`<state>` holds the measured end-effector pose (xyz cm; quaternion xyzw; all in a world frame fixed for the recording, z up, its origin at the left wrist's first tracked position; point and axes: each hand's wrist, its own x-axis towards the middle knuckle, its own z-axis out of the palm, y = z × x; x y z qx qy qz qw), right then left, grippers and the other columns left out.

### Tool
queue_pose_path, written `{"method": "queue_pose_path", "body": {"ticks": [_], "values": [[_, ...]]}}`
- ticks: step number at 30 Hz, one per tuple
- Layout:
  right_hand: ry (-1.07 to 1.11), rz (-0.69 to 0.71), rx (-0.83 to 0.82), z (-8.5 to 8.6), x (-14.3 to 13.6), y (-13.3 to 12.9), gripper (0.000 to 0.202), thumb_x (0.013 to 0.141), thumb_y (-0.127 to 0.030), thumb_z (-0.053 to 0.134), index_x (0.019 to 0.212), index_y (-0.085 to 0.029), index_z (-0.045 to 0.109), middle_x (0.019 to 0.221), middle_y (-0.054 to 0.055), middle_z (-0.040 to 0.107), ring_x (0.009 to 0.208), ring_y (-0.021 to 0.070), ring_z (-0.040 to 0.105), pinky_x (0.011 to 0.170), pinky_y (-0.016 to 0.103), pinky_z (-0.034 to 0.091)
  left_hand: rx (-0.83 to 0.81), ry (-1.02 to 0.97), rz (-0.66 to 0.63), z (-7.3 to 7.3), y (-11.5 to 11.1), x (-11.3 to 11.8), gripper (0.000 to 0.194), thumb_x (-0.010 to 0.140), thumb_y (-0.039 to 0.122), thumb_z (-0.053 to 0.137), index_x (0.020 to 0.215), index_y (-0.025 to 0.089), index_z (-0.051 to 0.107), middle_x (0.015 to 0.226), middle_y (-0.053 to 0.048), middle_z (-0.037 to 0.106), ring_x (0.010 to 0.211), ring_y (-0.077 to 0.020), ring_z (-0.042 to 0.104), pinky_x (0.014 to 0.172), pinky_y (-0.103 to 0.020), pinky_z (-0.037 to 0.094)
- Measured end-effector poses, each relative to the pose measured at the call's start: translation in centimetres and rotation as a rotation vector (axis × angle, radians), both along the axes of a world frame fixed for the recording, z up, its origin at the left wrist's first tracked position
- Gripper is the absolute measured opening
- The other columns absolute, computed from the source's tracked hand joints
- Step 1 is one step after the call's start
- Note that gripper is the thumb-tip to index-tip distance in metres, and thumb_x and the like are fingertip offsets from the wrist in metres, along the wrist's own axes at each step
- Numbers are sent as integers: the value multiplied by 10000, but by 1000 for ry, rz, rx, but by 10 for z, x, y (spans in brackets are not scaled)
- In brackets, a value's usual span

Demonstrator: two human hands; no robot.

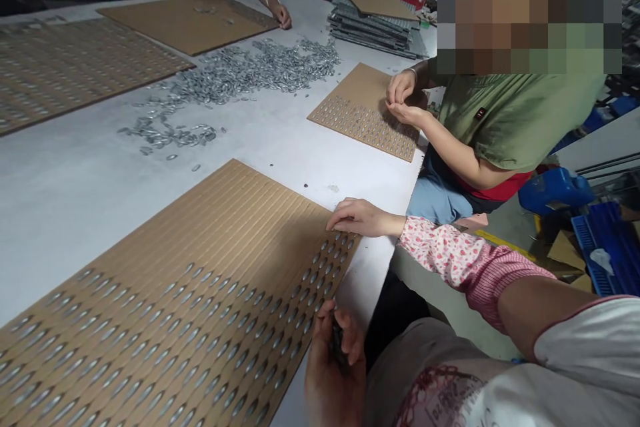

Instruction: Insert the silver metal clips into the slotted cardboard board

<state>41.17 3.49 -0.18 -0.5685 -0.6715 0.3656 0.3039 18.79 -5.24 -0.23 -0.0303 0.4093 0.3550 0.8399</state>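
Note:
A brown grooved board (210, 213) lies on the white table before me, with rows of small silvery oval metal pieces (173, 323) set in its grooves. My right hand (363, 217), below a pink floral sleeve, is over the board's far right corner. Its fingers are bent down and drawn together at the end of a row; their tips hide whatever is between them. Low at the board's near edge, my left hand (335, 367) is curled with the palm up. Dark, shiny small metal pieces show between its fingers, partly hidden.
A heap of loose oval pieces (255, 70) spreads across the table. Beside me a co-worker in a green shirt (515, 113) works over a smaller board (345, 97). Another person's hands are at a board (165, 20) opposite. Stacked plates (373, 30) stand behind; blue crates (610, 247) are on the floor.

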Motion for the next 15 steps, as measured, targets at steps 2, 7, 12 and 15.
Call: {"method": "queue_pose_path", "body": {"ticks": [2,7,12,15], "values": [[-140,24,7,-1,6,6,112,831,-194,599,894,-155,683,779,16,636,746,110,548,785,258,415,-13,-23,-10,0,-1,0,106,739,168,695,839,149,665,697,12,505,491,-43,357,394,-135,335],[-263,88,3,-5,3,13,87,828,-220,614,829,-146,660,749,11,626,758,124,528,749,246,392,10,0,-23,-1,-3,1,218,645,206,795,819,139,682,834,-28,570,580,-53,417,467,-142,401],[-359,134,74,-11,0,17,85,837,-190,577,775,-154,623,714,9,605,751,134,499,815,278,377,91,51,-50,-3,-5,2,213,669,251,792,834,157,695,887,-34,579,622,-64,433,517,-154,429],[-373,115,109,-15,0,18,66,814,-141,578,755,-154,606,687,0,579,734,129,500,839,286,380,106,59,-51,-5,-5,3,241,653,257,805,851,173,694,847,-17,569,598,-58,421,496,-149,410]]}}
